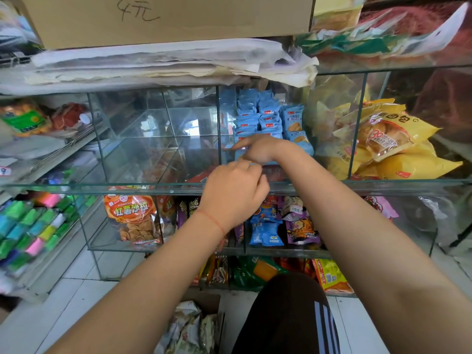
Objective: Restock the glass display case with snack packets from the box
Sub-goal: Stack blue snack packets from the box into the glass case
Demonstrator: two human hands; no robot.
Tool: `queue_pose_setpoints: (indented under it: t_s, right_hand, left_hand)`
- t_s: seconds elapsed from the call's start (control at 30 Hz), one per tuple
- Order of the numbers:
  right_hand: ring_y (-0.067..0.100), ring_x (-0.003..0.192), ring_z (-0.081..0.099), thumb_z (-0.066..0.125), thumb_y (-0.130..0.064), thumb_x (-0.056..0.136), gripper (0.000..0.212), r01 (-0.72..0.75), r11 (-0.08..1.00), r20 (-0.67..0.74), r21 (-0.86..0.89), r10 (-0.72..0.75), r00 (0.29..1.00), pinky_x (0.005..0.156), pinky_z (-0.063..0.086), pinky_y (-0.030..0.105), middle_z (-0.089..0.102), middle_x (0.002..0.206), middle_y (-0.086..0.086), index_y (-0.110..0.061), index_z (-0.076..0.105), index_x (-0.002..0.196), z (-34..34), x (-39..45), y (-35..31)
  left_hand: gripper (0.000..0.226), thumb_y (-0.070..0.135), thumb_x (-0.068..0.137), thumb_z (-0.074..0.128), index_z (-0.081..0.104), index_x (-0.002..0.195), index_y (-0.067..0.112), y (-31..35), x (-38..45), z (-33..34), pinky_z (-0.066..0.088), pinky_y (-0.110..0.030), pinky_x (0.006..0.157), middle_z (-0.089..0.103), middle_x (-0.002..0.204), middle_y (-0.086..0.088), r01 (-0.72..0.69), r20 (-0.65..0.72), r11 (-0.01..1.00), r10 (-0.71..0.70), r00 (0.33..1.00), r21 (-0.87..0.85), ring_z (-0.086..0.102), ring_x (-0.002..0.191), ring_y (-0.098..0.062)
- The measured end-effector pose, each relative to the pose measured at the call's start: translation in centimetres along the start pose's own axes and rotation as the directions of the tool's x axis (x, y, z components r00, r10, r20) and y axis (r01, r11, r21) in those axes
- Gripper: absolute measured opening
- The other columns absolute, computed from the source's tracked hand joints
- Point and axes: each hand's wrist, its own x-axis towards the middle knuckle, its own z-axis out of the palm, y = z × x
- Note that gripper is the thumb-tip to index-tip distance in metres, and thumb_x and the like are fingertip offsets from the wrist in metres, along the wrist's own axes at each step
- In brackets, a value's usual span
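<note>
Below me, cardboard box (204, 305) of snack packets (189, 330) is sitting floor-side; my right hand (260, 149) is resting spread-fingered on blue packets (258, 116) inside glass display case (332, 186), my left hand (235, 192) curling loosely nearby.

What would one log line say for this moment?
right hand arranging blue snack packets in glass case | left hand at case edge | grips unclear

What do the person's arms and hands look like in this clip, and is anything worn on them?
Both arms are bare right up to the frame's edge, with no sleeves in view. The left hand has a thin red string bracelet around its wrist. The right hand shows no gloves, rings or watch, and its wrist is bare. Below the arms, dark clothing with light stripes is visible.
</note>
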Motion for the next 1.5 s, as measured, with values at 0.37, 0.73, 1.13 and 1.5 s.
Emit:
queue_pose_setpoints:
  t_s: [0.37,0.73,1.13,1.5]
  right_hand:
    - [0.019,0.103,0.055,0.052,-0.017,0.097,0.043,-0.002,1.0,-0.048,0.024,0.003,0.999,0.084,0.048,0.025,0.032,0.154,0.0,-0.026,0.05,0.139,0.5,-1.9,-0.2]
    - [0.016,0.05,0.044,0.048,-0.015,0.084,0.022,0.162,0.902,-0.534,0.399,0.085,0.841,0.053,0.038,0.025,0.051,0.055,-0.002,-0.005,0.054,0.066,0.5,-7.7,-4.1]
    - [0.023,0.067,0.064,0.048,-0.017,0.093,0.027,0.144,0.975,0.416,0.169,-0.203,0.886,0.057,0.05,0.031,0.063,0.072,0.003,-0.014,0.063,0.071,29.5,-2.5,-14.0]
    - [0.033,0.111,0.058,0.052,-0.02,0.095,0.038,-0.076,0.997,0.637,0.027,0.041,0.769,0.091,0.049,0.038,0.058,0.121,0.016,-0.004,0.05,0.129,52.9,3.1,-12.6]
  left_hand:
    - [0.072,0.036,0.075,0.056,0.044,0.135,-0.002,1.1,-4.1,1.6,0.034,-0.042,0.106,0.053,0.117,-0.014,0.004,0.137,0.993,-0.02,0.99,0.118,0.048,0.108,-0.032]
    - [0.028,0.025,0.081,0.053,0.06,0.103,0.009,-1.5,-7.9,0.9,0.045,-0.036,0.074,0.056,0.096,-0.007,0.067,-0.081,0.998,-0.066,0.995,0.002,0.055,0.09,-0.026]
    - [0.036,0.031,0.096,0.047,0.063,0.119,0.009,-13.8,-31.3,5.7,0.047,-0.035,0.091,0.062,0.125,-0.015,0.7,0.777,0.64,-0.598,0.197,0.316,0.059,0.113,-0.031]
    - [0.048,0.027,0.099,0.046,0.041,0.142,0.007,-20.4,-44.8,17.6,0.04,-0.044,0.102,0.045,0.144,-0.022,0.842,0.84,0.456,-0.542,0.005,0.289,0.042,0.132,-0.037]
